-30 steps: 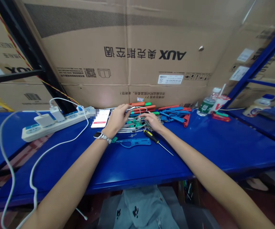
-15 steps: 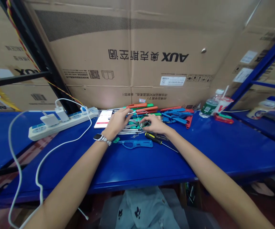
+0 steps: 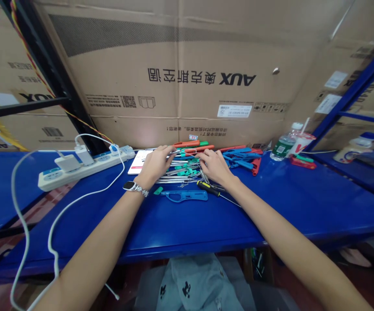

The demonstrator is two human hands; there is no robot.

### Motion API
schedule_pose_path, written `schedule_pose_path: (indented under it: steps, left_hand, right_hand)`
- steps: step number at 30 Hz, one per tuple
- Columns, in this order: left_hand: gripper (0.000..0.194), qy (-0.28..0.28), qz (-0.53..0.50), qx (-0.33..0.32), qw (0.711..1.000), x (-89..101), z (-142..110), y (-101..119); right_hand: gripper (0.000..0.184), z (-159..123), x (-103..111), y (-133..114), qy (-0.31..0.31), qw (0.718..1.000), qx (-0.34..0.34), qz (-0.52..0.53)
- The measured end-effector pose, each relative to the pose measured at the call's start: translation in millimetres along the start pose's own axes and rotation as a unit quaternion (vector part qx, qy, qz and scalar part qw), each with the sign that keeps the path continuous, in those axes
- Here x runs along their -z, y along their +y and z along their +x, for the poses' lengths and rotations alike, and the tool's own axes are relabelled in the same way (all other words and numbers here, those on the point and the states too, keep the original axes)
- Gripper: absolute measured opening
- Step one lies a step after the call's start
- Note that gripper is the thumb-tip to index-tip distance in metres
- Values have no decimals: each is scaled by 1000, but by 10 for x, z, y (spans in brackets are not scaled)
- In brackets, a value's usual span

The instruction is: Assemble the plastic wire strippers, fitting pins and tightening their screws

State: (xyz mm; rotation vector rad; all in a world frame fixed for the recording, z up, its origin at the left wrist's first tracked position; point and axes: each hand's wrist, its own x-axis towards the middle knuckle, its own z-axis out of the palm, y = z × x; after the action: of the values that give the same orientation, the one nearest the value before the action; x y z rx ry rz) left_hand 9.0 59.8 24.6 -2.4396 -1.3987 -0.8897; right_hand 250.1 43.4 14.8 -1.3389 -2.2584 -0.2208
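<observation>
My left hand [image 3: 157, 165], with a watch [image 3: 129, 185] on its wrist, is closed around a thin metal tube [image 3: 177, 151] that points toward my other hand. My right hand [image 3: 216, 166] has its fingers pinched together over the heap; what they grip is too small to make out. Below both hands lie thin metal tubes [image 3: 170, 179] and small green plastic parts [image 3: 187, 169]. Nearer to me are a flat blue lighter-shaped casing [image 3: 187, 195] and a black and yellow screwdriver [image 3: 209, 187]. A phone [image 3: 137, 166] is partly covered by my left hand.
Orange casings [image 3: 187, 144] and blue casings [image 3: 238, 156] lie behind and right of my hands. A white power strip [image 3: 49, 179] with chargers and a loose cable [image 3: 76, 196] occupies the left. A bottle [image 3: 280, 147] and cup [image 3: 301, 143] stand right, before a cardboard wall [image 3: 199, 39].
The view has shifted slightly. My right hand worked over the middle of the heap with a thin white wire showing, then rose a little and drew back rightward. My left hand stays near the phone.
</observation>
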Motion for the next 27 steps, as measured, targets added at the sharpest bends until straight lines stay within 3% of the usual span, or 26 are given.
schedule_pose_path:
  steps: [5,8,11,14,17,20,24,27]
  left_hand:
    - [21,-25,-14,-17,999,110,-59,26]
    - [24,-14,-26,-38,999,261,-188,54]
    - [25,-24,-46,-52,997,411,-373,92]
    - [25,-34,-71,-50,996,482,-545,131]
    - [25,-45,-82,-50,994,460,-645,145]
    - [25,-61,-99,-54,992,404,-681,127]
    - [25,-84,-118,-37,989,381,-703,101]
    - [28,-100,-105,-35,989,400,-715,97]
  right_hand:
    - [25,-71,91,-38,-16,993,-54,107]
    - [20,-169,161,-75,-15,963,-60,264]
    - [32,-281,216,-160,-23,931,-56,361]
    - [38,-375,213,-264,-29,933,-56,354]
    - [32,-426,147,-330,-59,946,-65,312]
    - [39,-434,79,-341,-97,955,-59,273]
    - [24,-418,67,-341,-95,969,-59,220]
    - [28,-415,83,-370,-91,974,-68,196]
